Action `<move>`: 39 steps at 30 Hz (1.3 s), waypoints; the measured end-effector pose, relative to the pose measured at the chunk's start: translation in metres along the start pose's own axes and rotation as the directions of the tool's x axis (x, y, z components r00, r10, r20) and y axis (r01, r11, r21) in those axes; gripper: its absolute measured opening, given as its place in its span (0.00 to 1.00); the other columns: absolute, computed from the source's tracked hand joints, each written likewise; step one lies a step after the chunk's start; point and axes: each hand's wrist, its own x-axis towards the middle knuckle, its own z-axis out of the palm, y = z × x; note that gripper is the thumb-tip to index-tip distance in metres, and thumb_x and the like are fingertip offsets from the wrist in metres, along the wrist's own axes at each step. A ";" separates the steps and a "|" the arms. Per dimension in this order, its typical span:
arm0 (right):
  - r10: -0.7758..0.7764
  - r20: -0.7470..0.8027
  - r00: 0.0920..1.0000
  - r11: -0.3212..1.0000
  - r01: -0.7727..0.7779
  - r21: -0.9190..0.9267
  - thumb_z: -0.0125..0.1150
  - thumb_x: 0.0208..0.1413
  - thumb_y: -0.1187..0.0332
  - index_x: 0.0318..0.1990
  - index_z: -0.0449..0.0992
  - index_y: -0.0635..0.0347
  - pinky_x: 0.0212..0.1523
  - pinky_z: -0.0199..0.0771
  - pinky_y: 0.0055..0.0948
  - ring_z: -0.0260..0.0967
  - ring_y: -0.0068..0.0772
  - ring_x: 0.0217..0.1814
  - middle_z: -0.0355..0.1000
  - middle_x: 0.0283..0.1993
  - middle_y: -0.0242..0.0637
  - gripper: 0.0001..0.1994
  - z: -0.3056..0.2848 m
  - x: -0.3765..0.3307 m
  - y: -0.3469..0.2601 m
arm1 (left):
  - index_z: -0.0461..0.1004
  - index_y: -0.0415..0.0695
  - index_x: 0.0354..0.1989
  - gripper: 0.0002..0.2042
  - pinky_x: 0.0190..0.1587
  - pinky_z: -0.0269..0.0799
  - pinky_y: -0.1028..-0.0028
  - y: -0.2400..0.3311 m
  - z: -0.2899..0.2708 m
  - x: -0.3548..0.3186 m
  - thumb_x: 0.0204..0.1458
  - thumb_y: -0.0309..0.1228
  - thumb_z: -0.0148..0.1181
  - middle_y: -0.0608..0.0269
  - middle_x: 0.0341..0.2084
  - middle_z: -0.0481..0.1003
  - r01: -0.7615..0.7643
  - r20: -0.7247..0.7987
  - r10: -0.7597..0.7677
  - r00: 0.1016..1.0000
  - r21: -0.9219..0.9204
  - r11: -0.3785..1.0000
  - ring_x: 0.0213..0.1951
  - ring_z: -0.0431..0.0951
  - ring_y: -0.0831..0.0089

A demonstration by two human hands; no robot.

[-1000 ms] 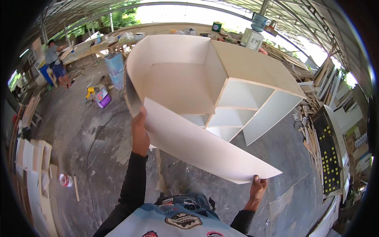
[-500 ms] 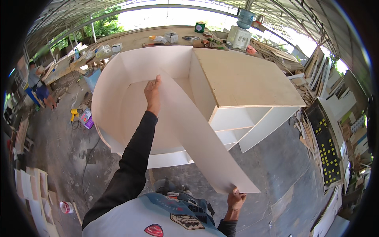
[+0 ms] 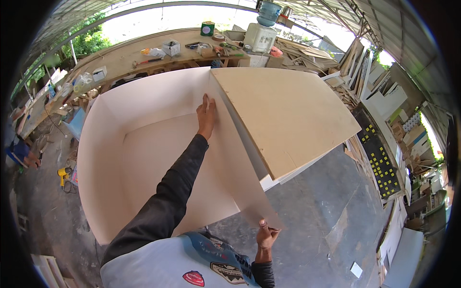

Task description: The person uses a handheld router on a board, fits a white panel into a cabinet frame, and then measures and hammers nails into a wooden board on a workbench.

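The left hand [image 3: 207, 115] lay flat, fingers together, pressed on the upper part of the white panel [image 3: 230, 163], which leaned inside the open white cabinet [image 3: 101, 158] against its divider; the right hand [image 3: 265, 236] gripped the panel's lower corner, near the concrete floor [image 3: 317, 216]

One cabinet [image 3: 158, 158], two hands [image 3: 207, 115]
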 end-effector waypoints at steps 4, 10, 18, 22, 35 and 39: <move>-0.061 -0.071 0.996 0.995 0.055 -0.085 0.67 0.50 0.72 0.29 0.76 0.68 0.40 0.61 0.27 0.63 0.26 0.38 0.70 0.34 0.33 0.07 0.033 0.018 0.009 | 0.50 0.48 0.73 0.36 0.68 0.51 0.62 -0.009 0.005 0.020 0.61 0.53 0.50 0.39 0.67 0.52 -0.022 0.135 0.031 0.990 -0.070 0.997 0.68 0.54 0.51; -0.128 -0.182 0.975 0.989 0.113 -0.091 0.60 0.53 0.78 0.31 0.77 0.66 0.45 0.64 0.25 0.66 0.23 0.41 0.73 0.37 0.32 0.01 0.041 0.024 0.036 | 0.48 0.52 0.74 0.37 0.68 0.49 0.57 -0.042 0.016 0.047 0.60 0.54 0.49 0.35 0.68 0.44 -0.122 0.088 0.118 0.989 0.040 0.992 0.69 0.49 0.44; -0.307 -0.178 0.935 0.898 0.223 -0.378 0.50 0.63 0.74 0.48 0.75 0.68 0.53 0.67 0.32 0.67 0.29 0.50 0.72 0.50 0.39 0.10 0.071 0.027 0.060 | 0.48 0.55 0.74 0.35 0.66 0.53 0.55 -0.061 0.026 0.063 0.61 0.54 0.48 0.30 0.65 0.44 -0.109 -0.010 0.111 0.994 0.133 0.985 0.66 0.50 0.39; -0.391 -0.100 0.915 0.820 0.297 -0.489 0.46 0.67 0.70 0.52 0.72 0.70 0.54 0.67 0.33 0.66 0.32 0.52 0.68 0.55 0.43 0.14 0.067 0.034 0.072 | 0.49 0.59 0.74 0.34 0.66 0.53 0.55 -0.070 0.034 0.062 0.61 0.53 0.48 0.31 0.64 0.45 -0.148 -0.097 0.168 0.981 0.191 0.971 0.65 0.51 0.38; -0.393 -0.031 0.919 0.774 0.313 -0.550 0.44 0.62 0.75 0.42 0.75 0.69 0.49 0.71 0.35 0.67 0.33 0.48 0.68 0.48 0.41 0.11 0.033 0.041 0.071 | 0.49 0.62 0.74 0.35 0.68 0.48 0.53 -0.097 0.028 0.060 0.59 0.51 0.54 0.39 0.67 0.44 -0.099 -0.090 0.109 0.990 0.106 0.989 0.69 0.48 0.44; -0.413 -0.068 0.908 0.749 0.296 -0.594 0.46 0.64 0.71 0.44 0.74 0.69 0.50 0.71 0.34 0.68 0.32 0.48 0.68 0.50 0.40 0.11 0.037 0.042 0.072 | 0.49 0.57 0.74 0.38 0.66 0.56 0.59 -0.098 0.016 0.061 0.57 0.54 0.55 0.39 0.65 0.47 -0.087 -0.004 0.088 0.996 0.109 0.990 0.66 0.52 0.45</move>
